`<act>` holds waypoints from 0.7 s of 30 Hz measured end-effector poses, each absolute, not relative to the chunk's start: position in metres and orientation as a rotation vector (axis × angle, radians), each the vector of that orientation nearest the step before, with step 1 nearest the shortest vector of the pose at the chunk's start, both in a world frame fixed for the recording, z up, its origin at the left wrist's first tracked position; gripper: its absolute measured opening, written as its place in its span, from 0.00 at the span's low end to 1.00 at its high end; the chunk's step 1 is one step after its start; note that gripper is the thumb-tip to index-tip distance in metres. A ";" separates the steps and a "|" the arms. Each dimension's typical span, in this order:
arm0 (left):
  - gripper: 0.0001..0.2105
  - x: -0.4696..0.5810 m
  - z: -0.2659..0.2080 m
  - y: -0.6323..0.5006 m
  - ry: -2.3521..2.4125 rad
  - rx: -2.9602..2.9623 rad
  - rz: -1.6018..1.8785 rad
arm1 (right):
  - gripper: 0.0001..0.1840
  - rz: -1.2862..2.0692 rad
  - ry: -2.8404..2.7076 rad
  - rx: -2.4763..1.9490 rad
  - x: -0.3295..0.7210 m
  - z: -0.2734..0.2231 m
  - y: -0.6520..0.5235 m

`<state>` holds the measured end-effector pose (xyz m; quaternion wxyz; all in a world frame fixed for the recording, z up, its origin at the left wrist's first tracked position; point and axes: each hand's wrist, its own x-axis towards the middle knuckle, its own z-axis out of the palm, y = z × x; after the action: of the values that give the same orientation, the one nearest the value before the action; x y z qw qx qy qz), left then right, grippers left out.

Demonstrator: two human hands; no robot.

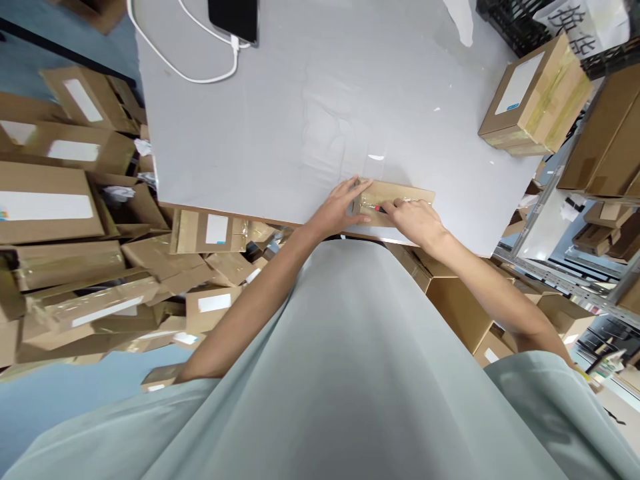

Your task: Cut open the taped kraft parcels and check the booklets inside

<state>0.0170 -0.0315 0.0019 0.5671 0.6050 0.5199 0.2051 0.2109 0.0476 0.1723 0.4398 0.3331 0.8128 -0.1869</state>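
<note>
A small taped cardboard box (398, 192) lies flat at the near edge of the grey table. My left hand (341, 208) holds its left end, with thumb and fingers spread over the two corners. Over the taped top is my right hand (416, 220), closed around a box cutter (381, 209). Only a red and dark piece of the cutter shows past the fingers; its blade is too small to make out. Clear tape glints along the top of the box.
A larger taped carton (537, 100) stands at the table's right edge, beside a black crate (515, 30). A phone (234, 19) with a white cable (213, 81) lies at the far left. Many cartons (45, 200) are piled left of the table; an open carton (457, 310) sits below right.
</note>
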 end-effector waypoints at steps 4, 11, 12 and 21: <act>0.47 0.017 0.002 -0.032 1.217 1.417 0.481 | 0.21 -0.435 2.054 0.807 0.198 0.173 0.045; 0.46 0.014 0.010 -0.032 1.216 1.426 0.470 | 0.18 -0.383 2.086 0.822 0.190 0.161 0.042; 0.46 0.014 0.011 -0.032 1.216 1.427 0.466 | 0.18 -0.379 2.089 0.823 0.194 0.161 0.042; 0.46 0.033 0.012 -0.032 1.208 1.419 0.445 | 0.18 -0.388 2.051 0.840 0.228 0.167 0.042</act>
<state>0.0334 -0.0321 0.0120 0.5751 0.6060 0.5157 0.1900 0.2276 0.0415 0.1673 0.4309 0.3370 0.8226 -0.1554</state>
